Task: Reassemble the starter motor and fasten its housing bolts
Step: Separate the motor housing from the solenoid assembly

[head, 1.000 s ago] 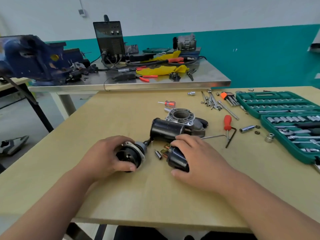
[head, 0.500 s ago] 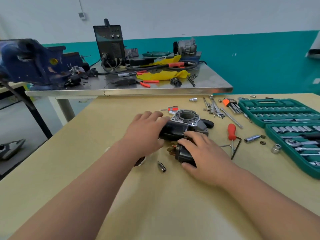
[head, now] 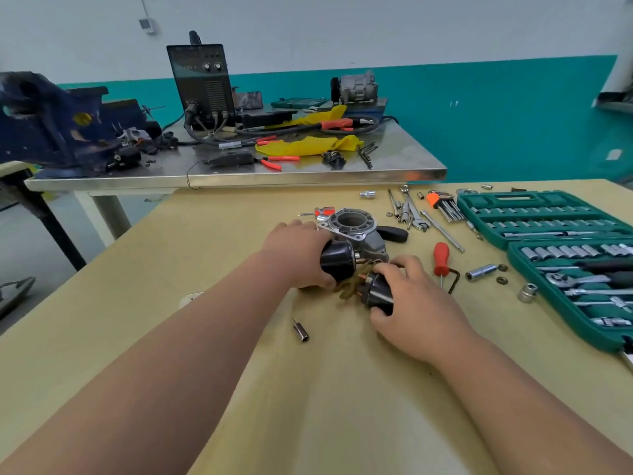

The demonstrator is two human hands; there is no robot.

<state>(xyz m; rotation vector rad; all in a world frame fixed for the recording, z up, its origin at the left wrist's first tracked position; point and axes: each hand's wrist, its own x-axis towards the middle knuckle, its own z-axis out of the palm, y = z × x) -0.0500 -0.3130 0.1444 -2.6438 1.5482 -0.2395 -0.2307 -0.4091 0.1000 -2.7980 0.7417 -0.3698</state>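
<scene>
Two hands, both full: left hand (head: 297,257) curled round the glossy black motor cylinder (head: 337,261), right hand (head: 412,305) gripping a smaller black barrel (head: 379,293) with coppery ends just beside it. Rough grey cast housing (head: 352,225) sits right behind the left grip, on the tan bench (head: 233,241).

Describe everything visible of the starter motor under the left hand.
The starter motor rests on the wooden table. Its glossy black cylinder joins a grey cast-metal nose whose round open flange faces upward. The left hand grips the cylinder. The right hand holds a smaller black part close beside its near end.
</scene>
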